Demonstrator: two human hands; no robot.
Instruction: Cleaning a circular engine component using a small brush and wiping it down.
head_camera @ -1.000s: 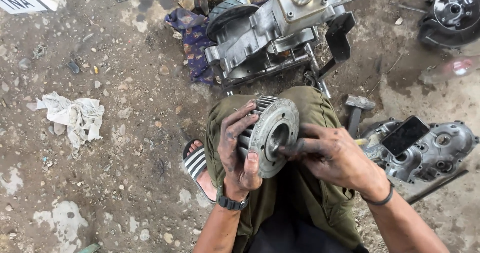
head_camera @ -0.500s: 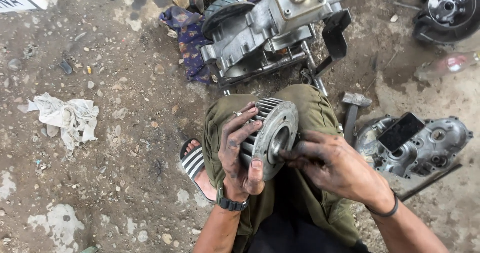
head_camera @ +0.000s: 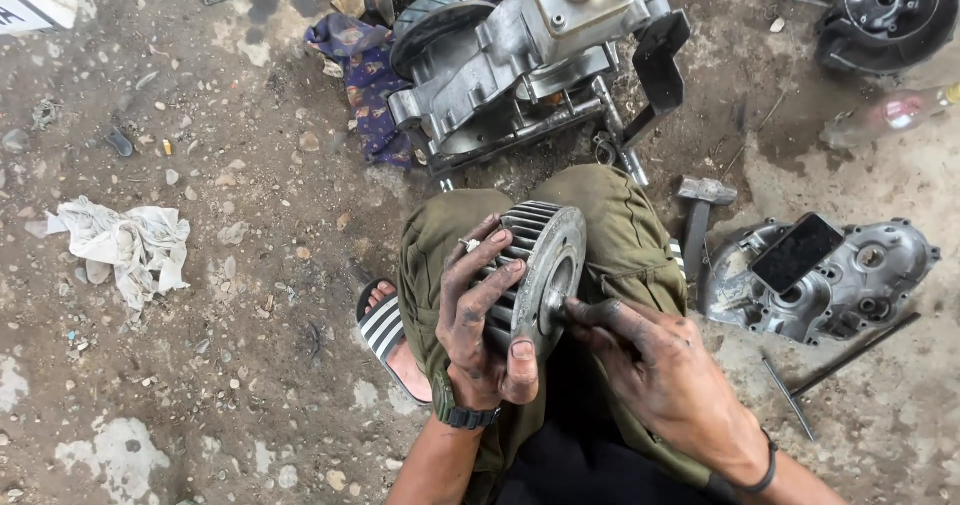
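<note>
Greasy left hand is wrapped tight round the finned round grey metal cylinder, right hand fingertips pinched at its centre hole.

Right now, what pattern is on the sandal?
Black and white stripes on the sandal, seen in the head view.

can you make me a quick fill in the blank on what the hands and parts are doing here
1. The left hand grips the round finned ____ part.
2. The right hand puts its fingertips at the part's ____.
3. A dark phone lies on the engine ____.
4. A white ____ lies crumpled on the ground.

Missing words: metal; centre; cover; rag
</note>
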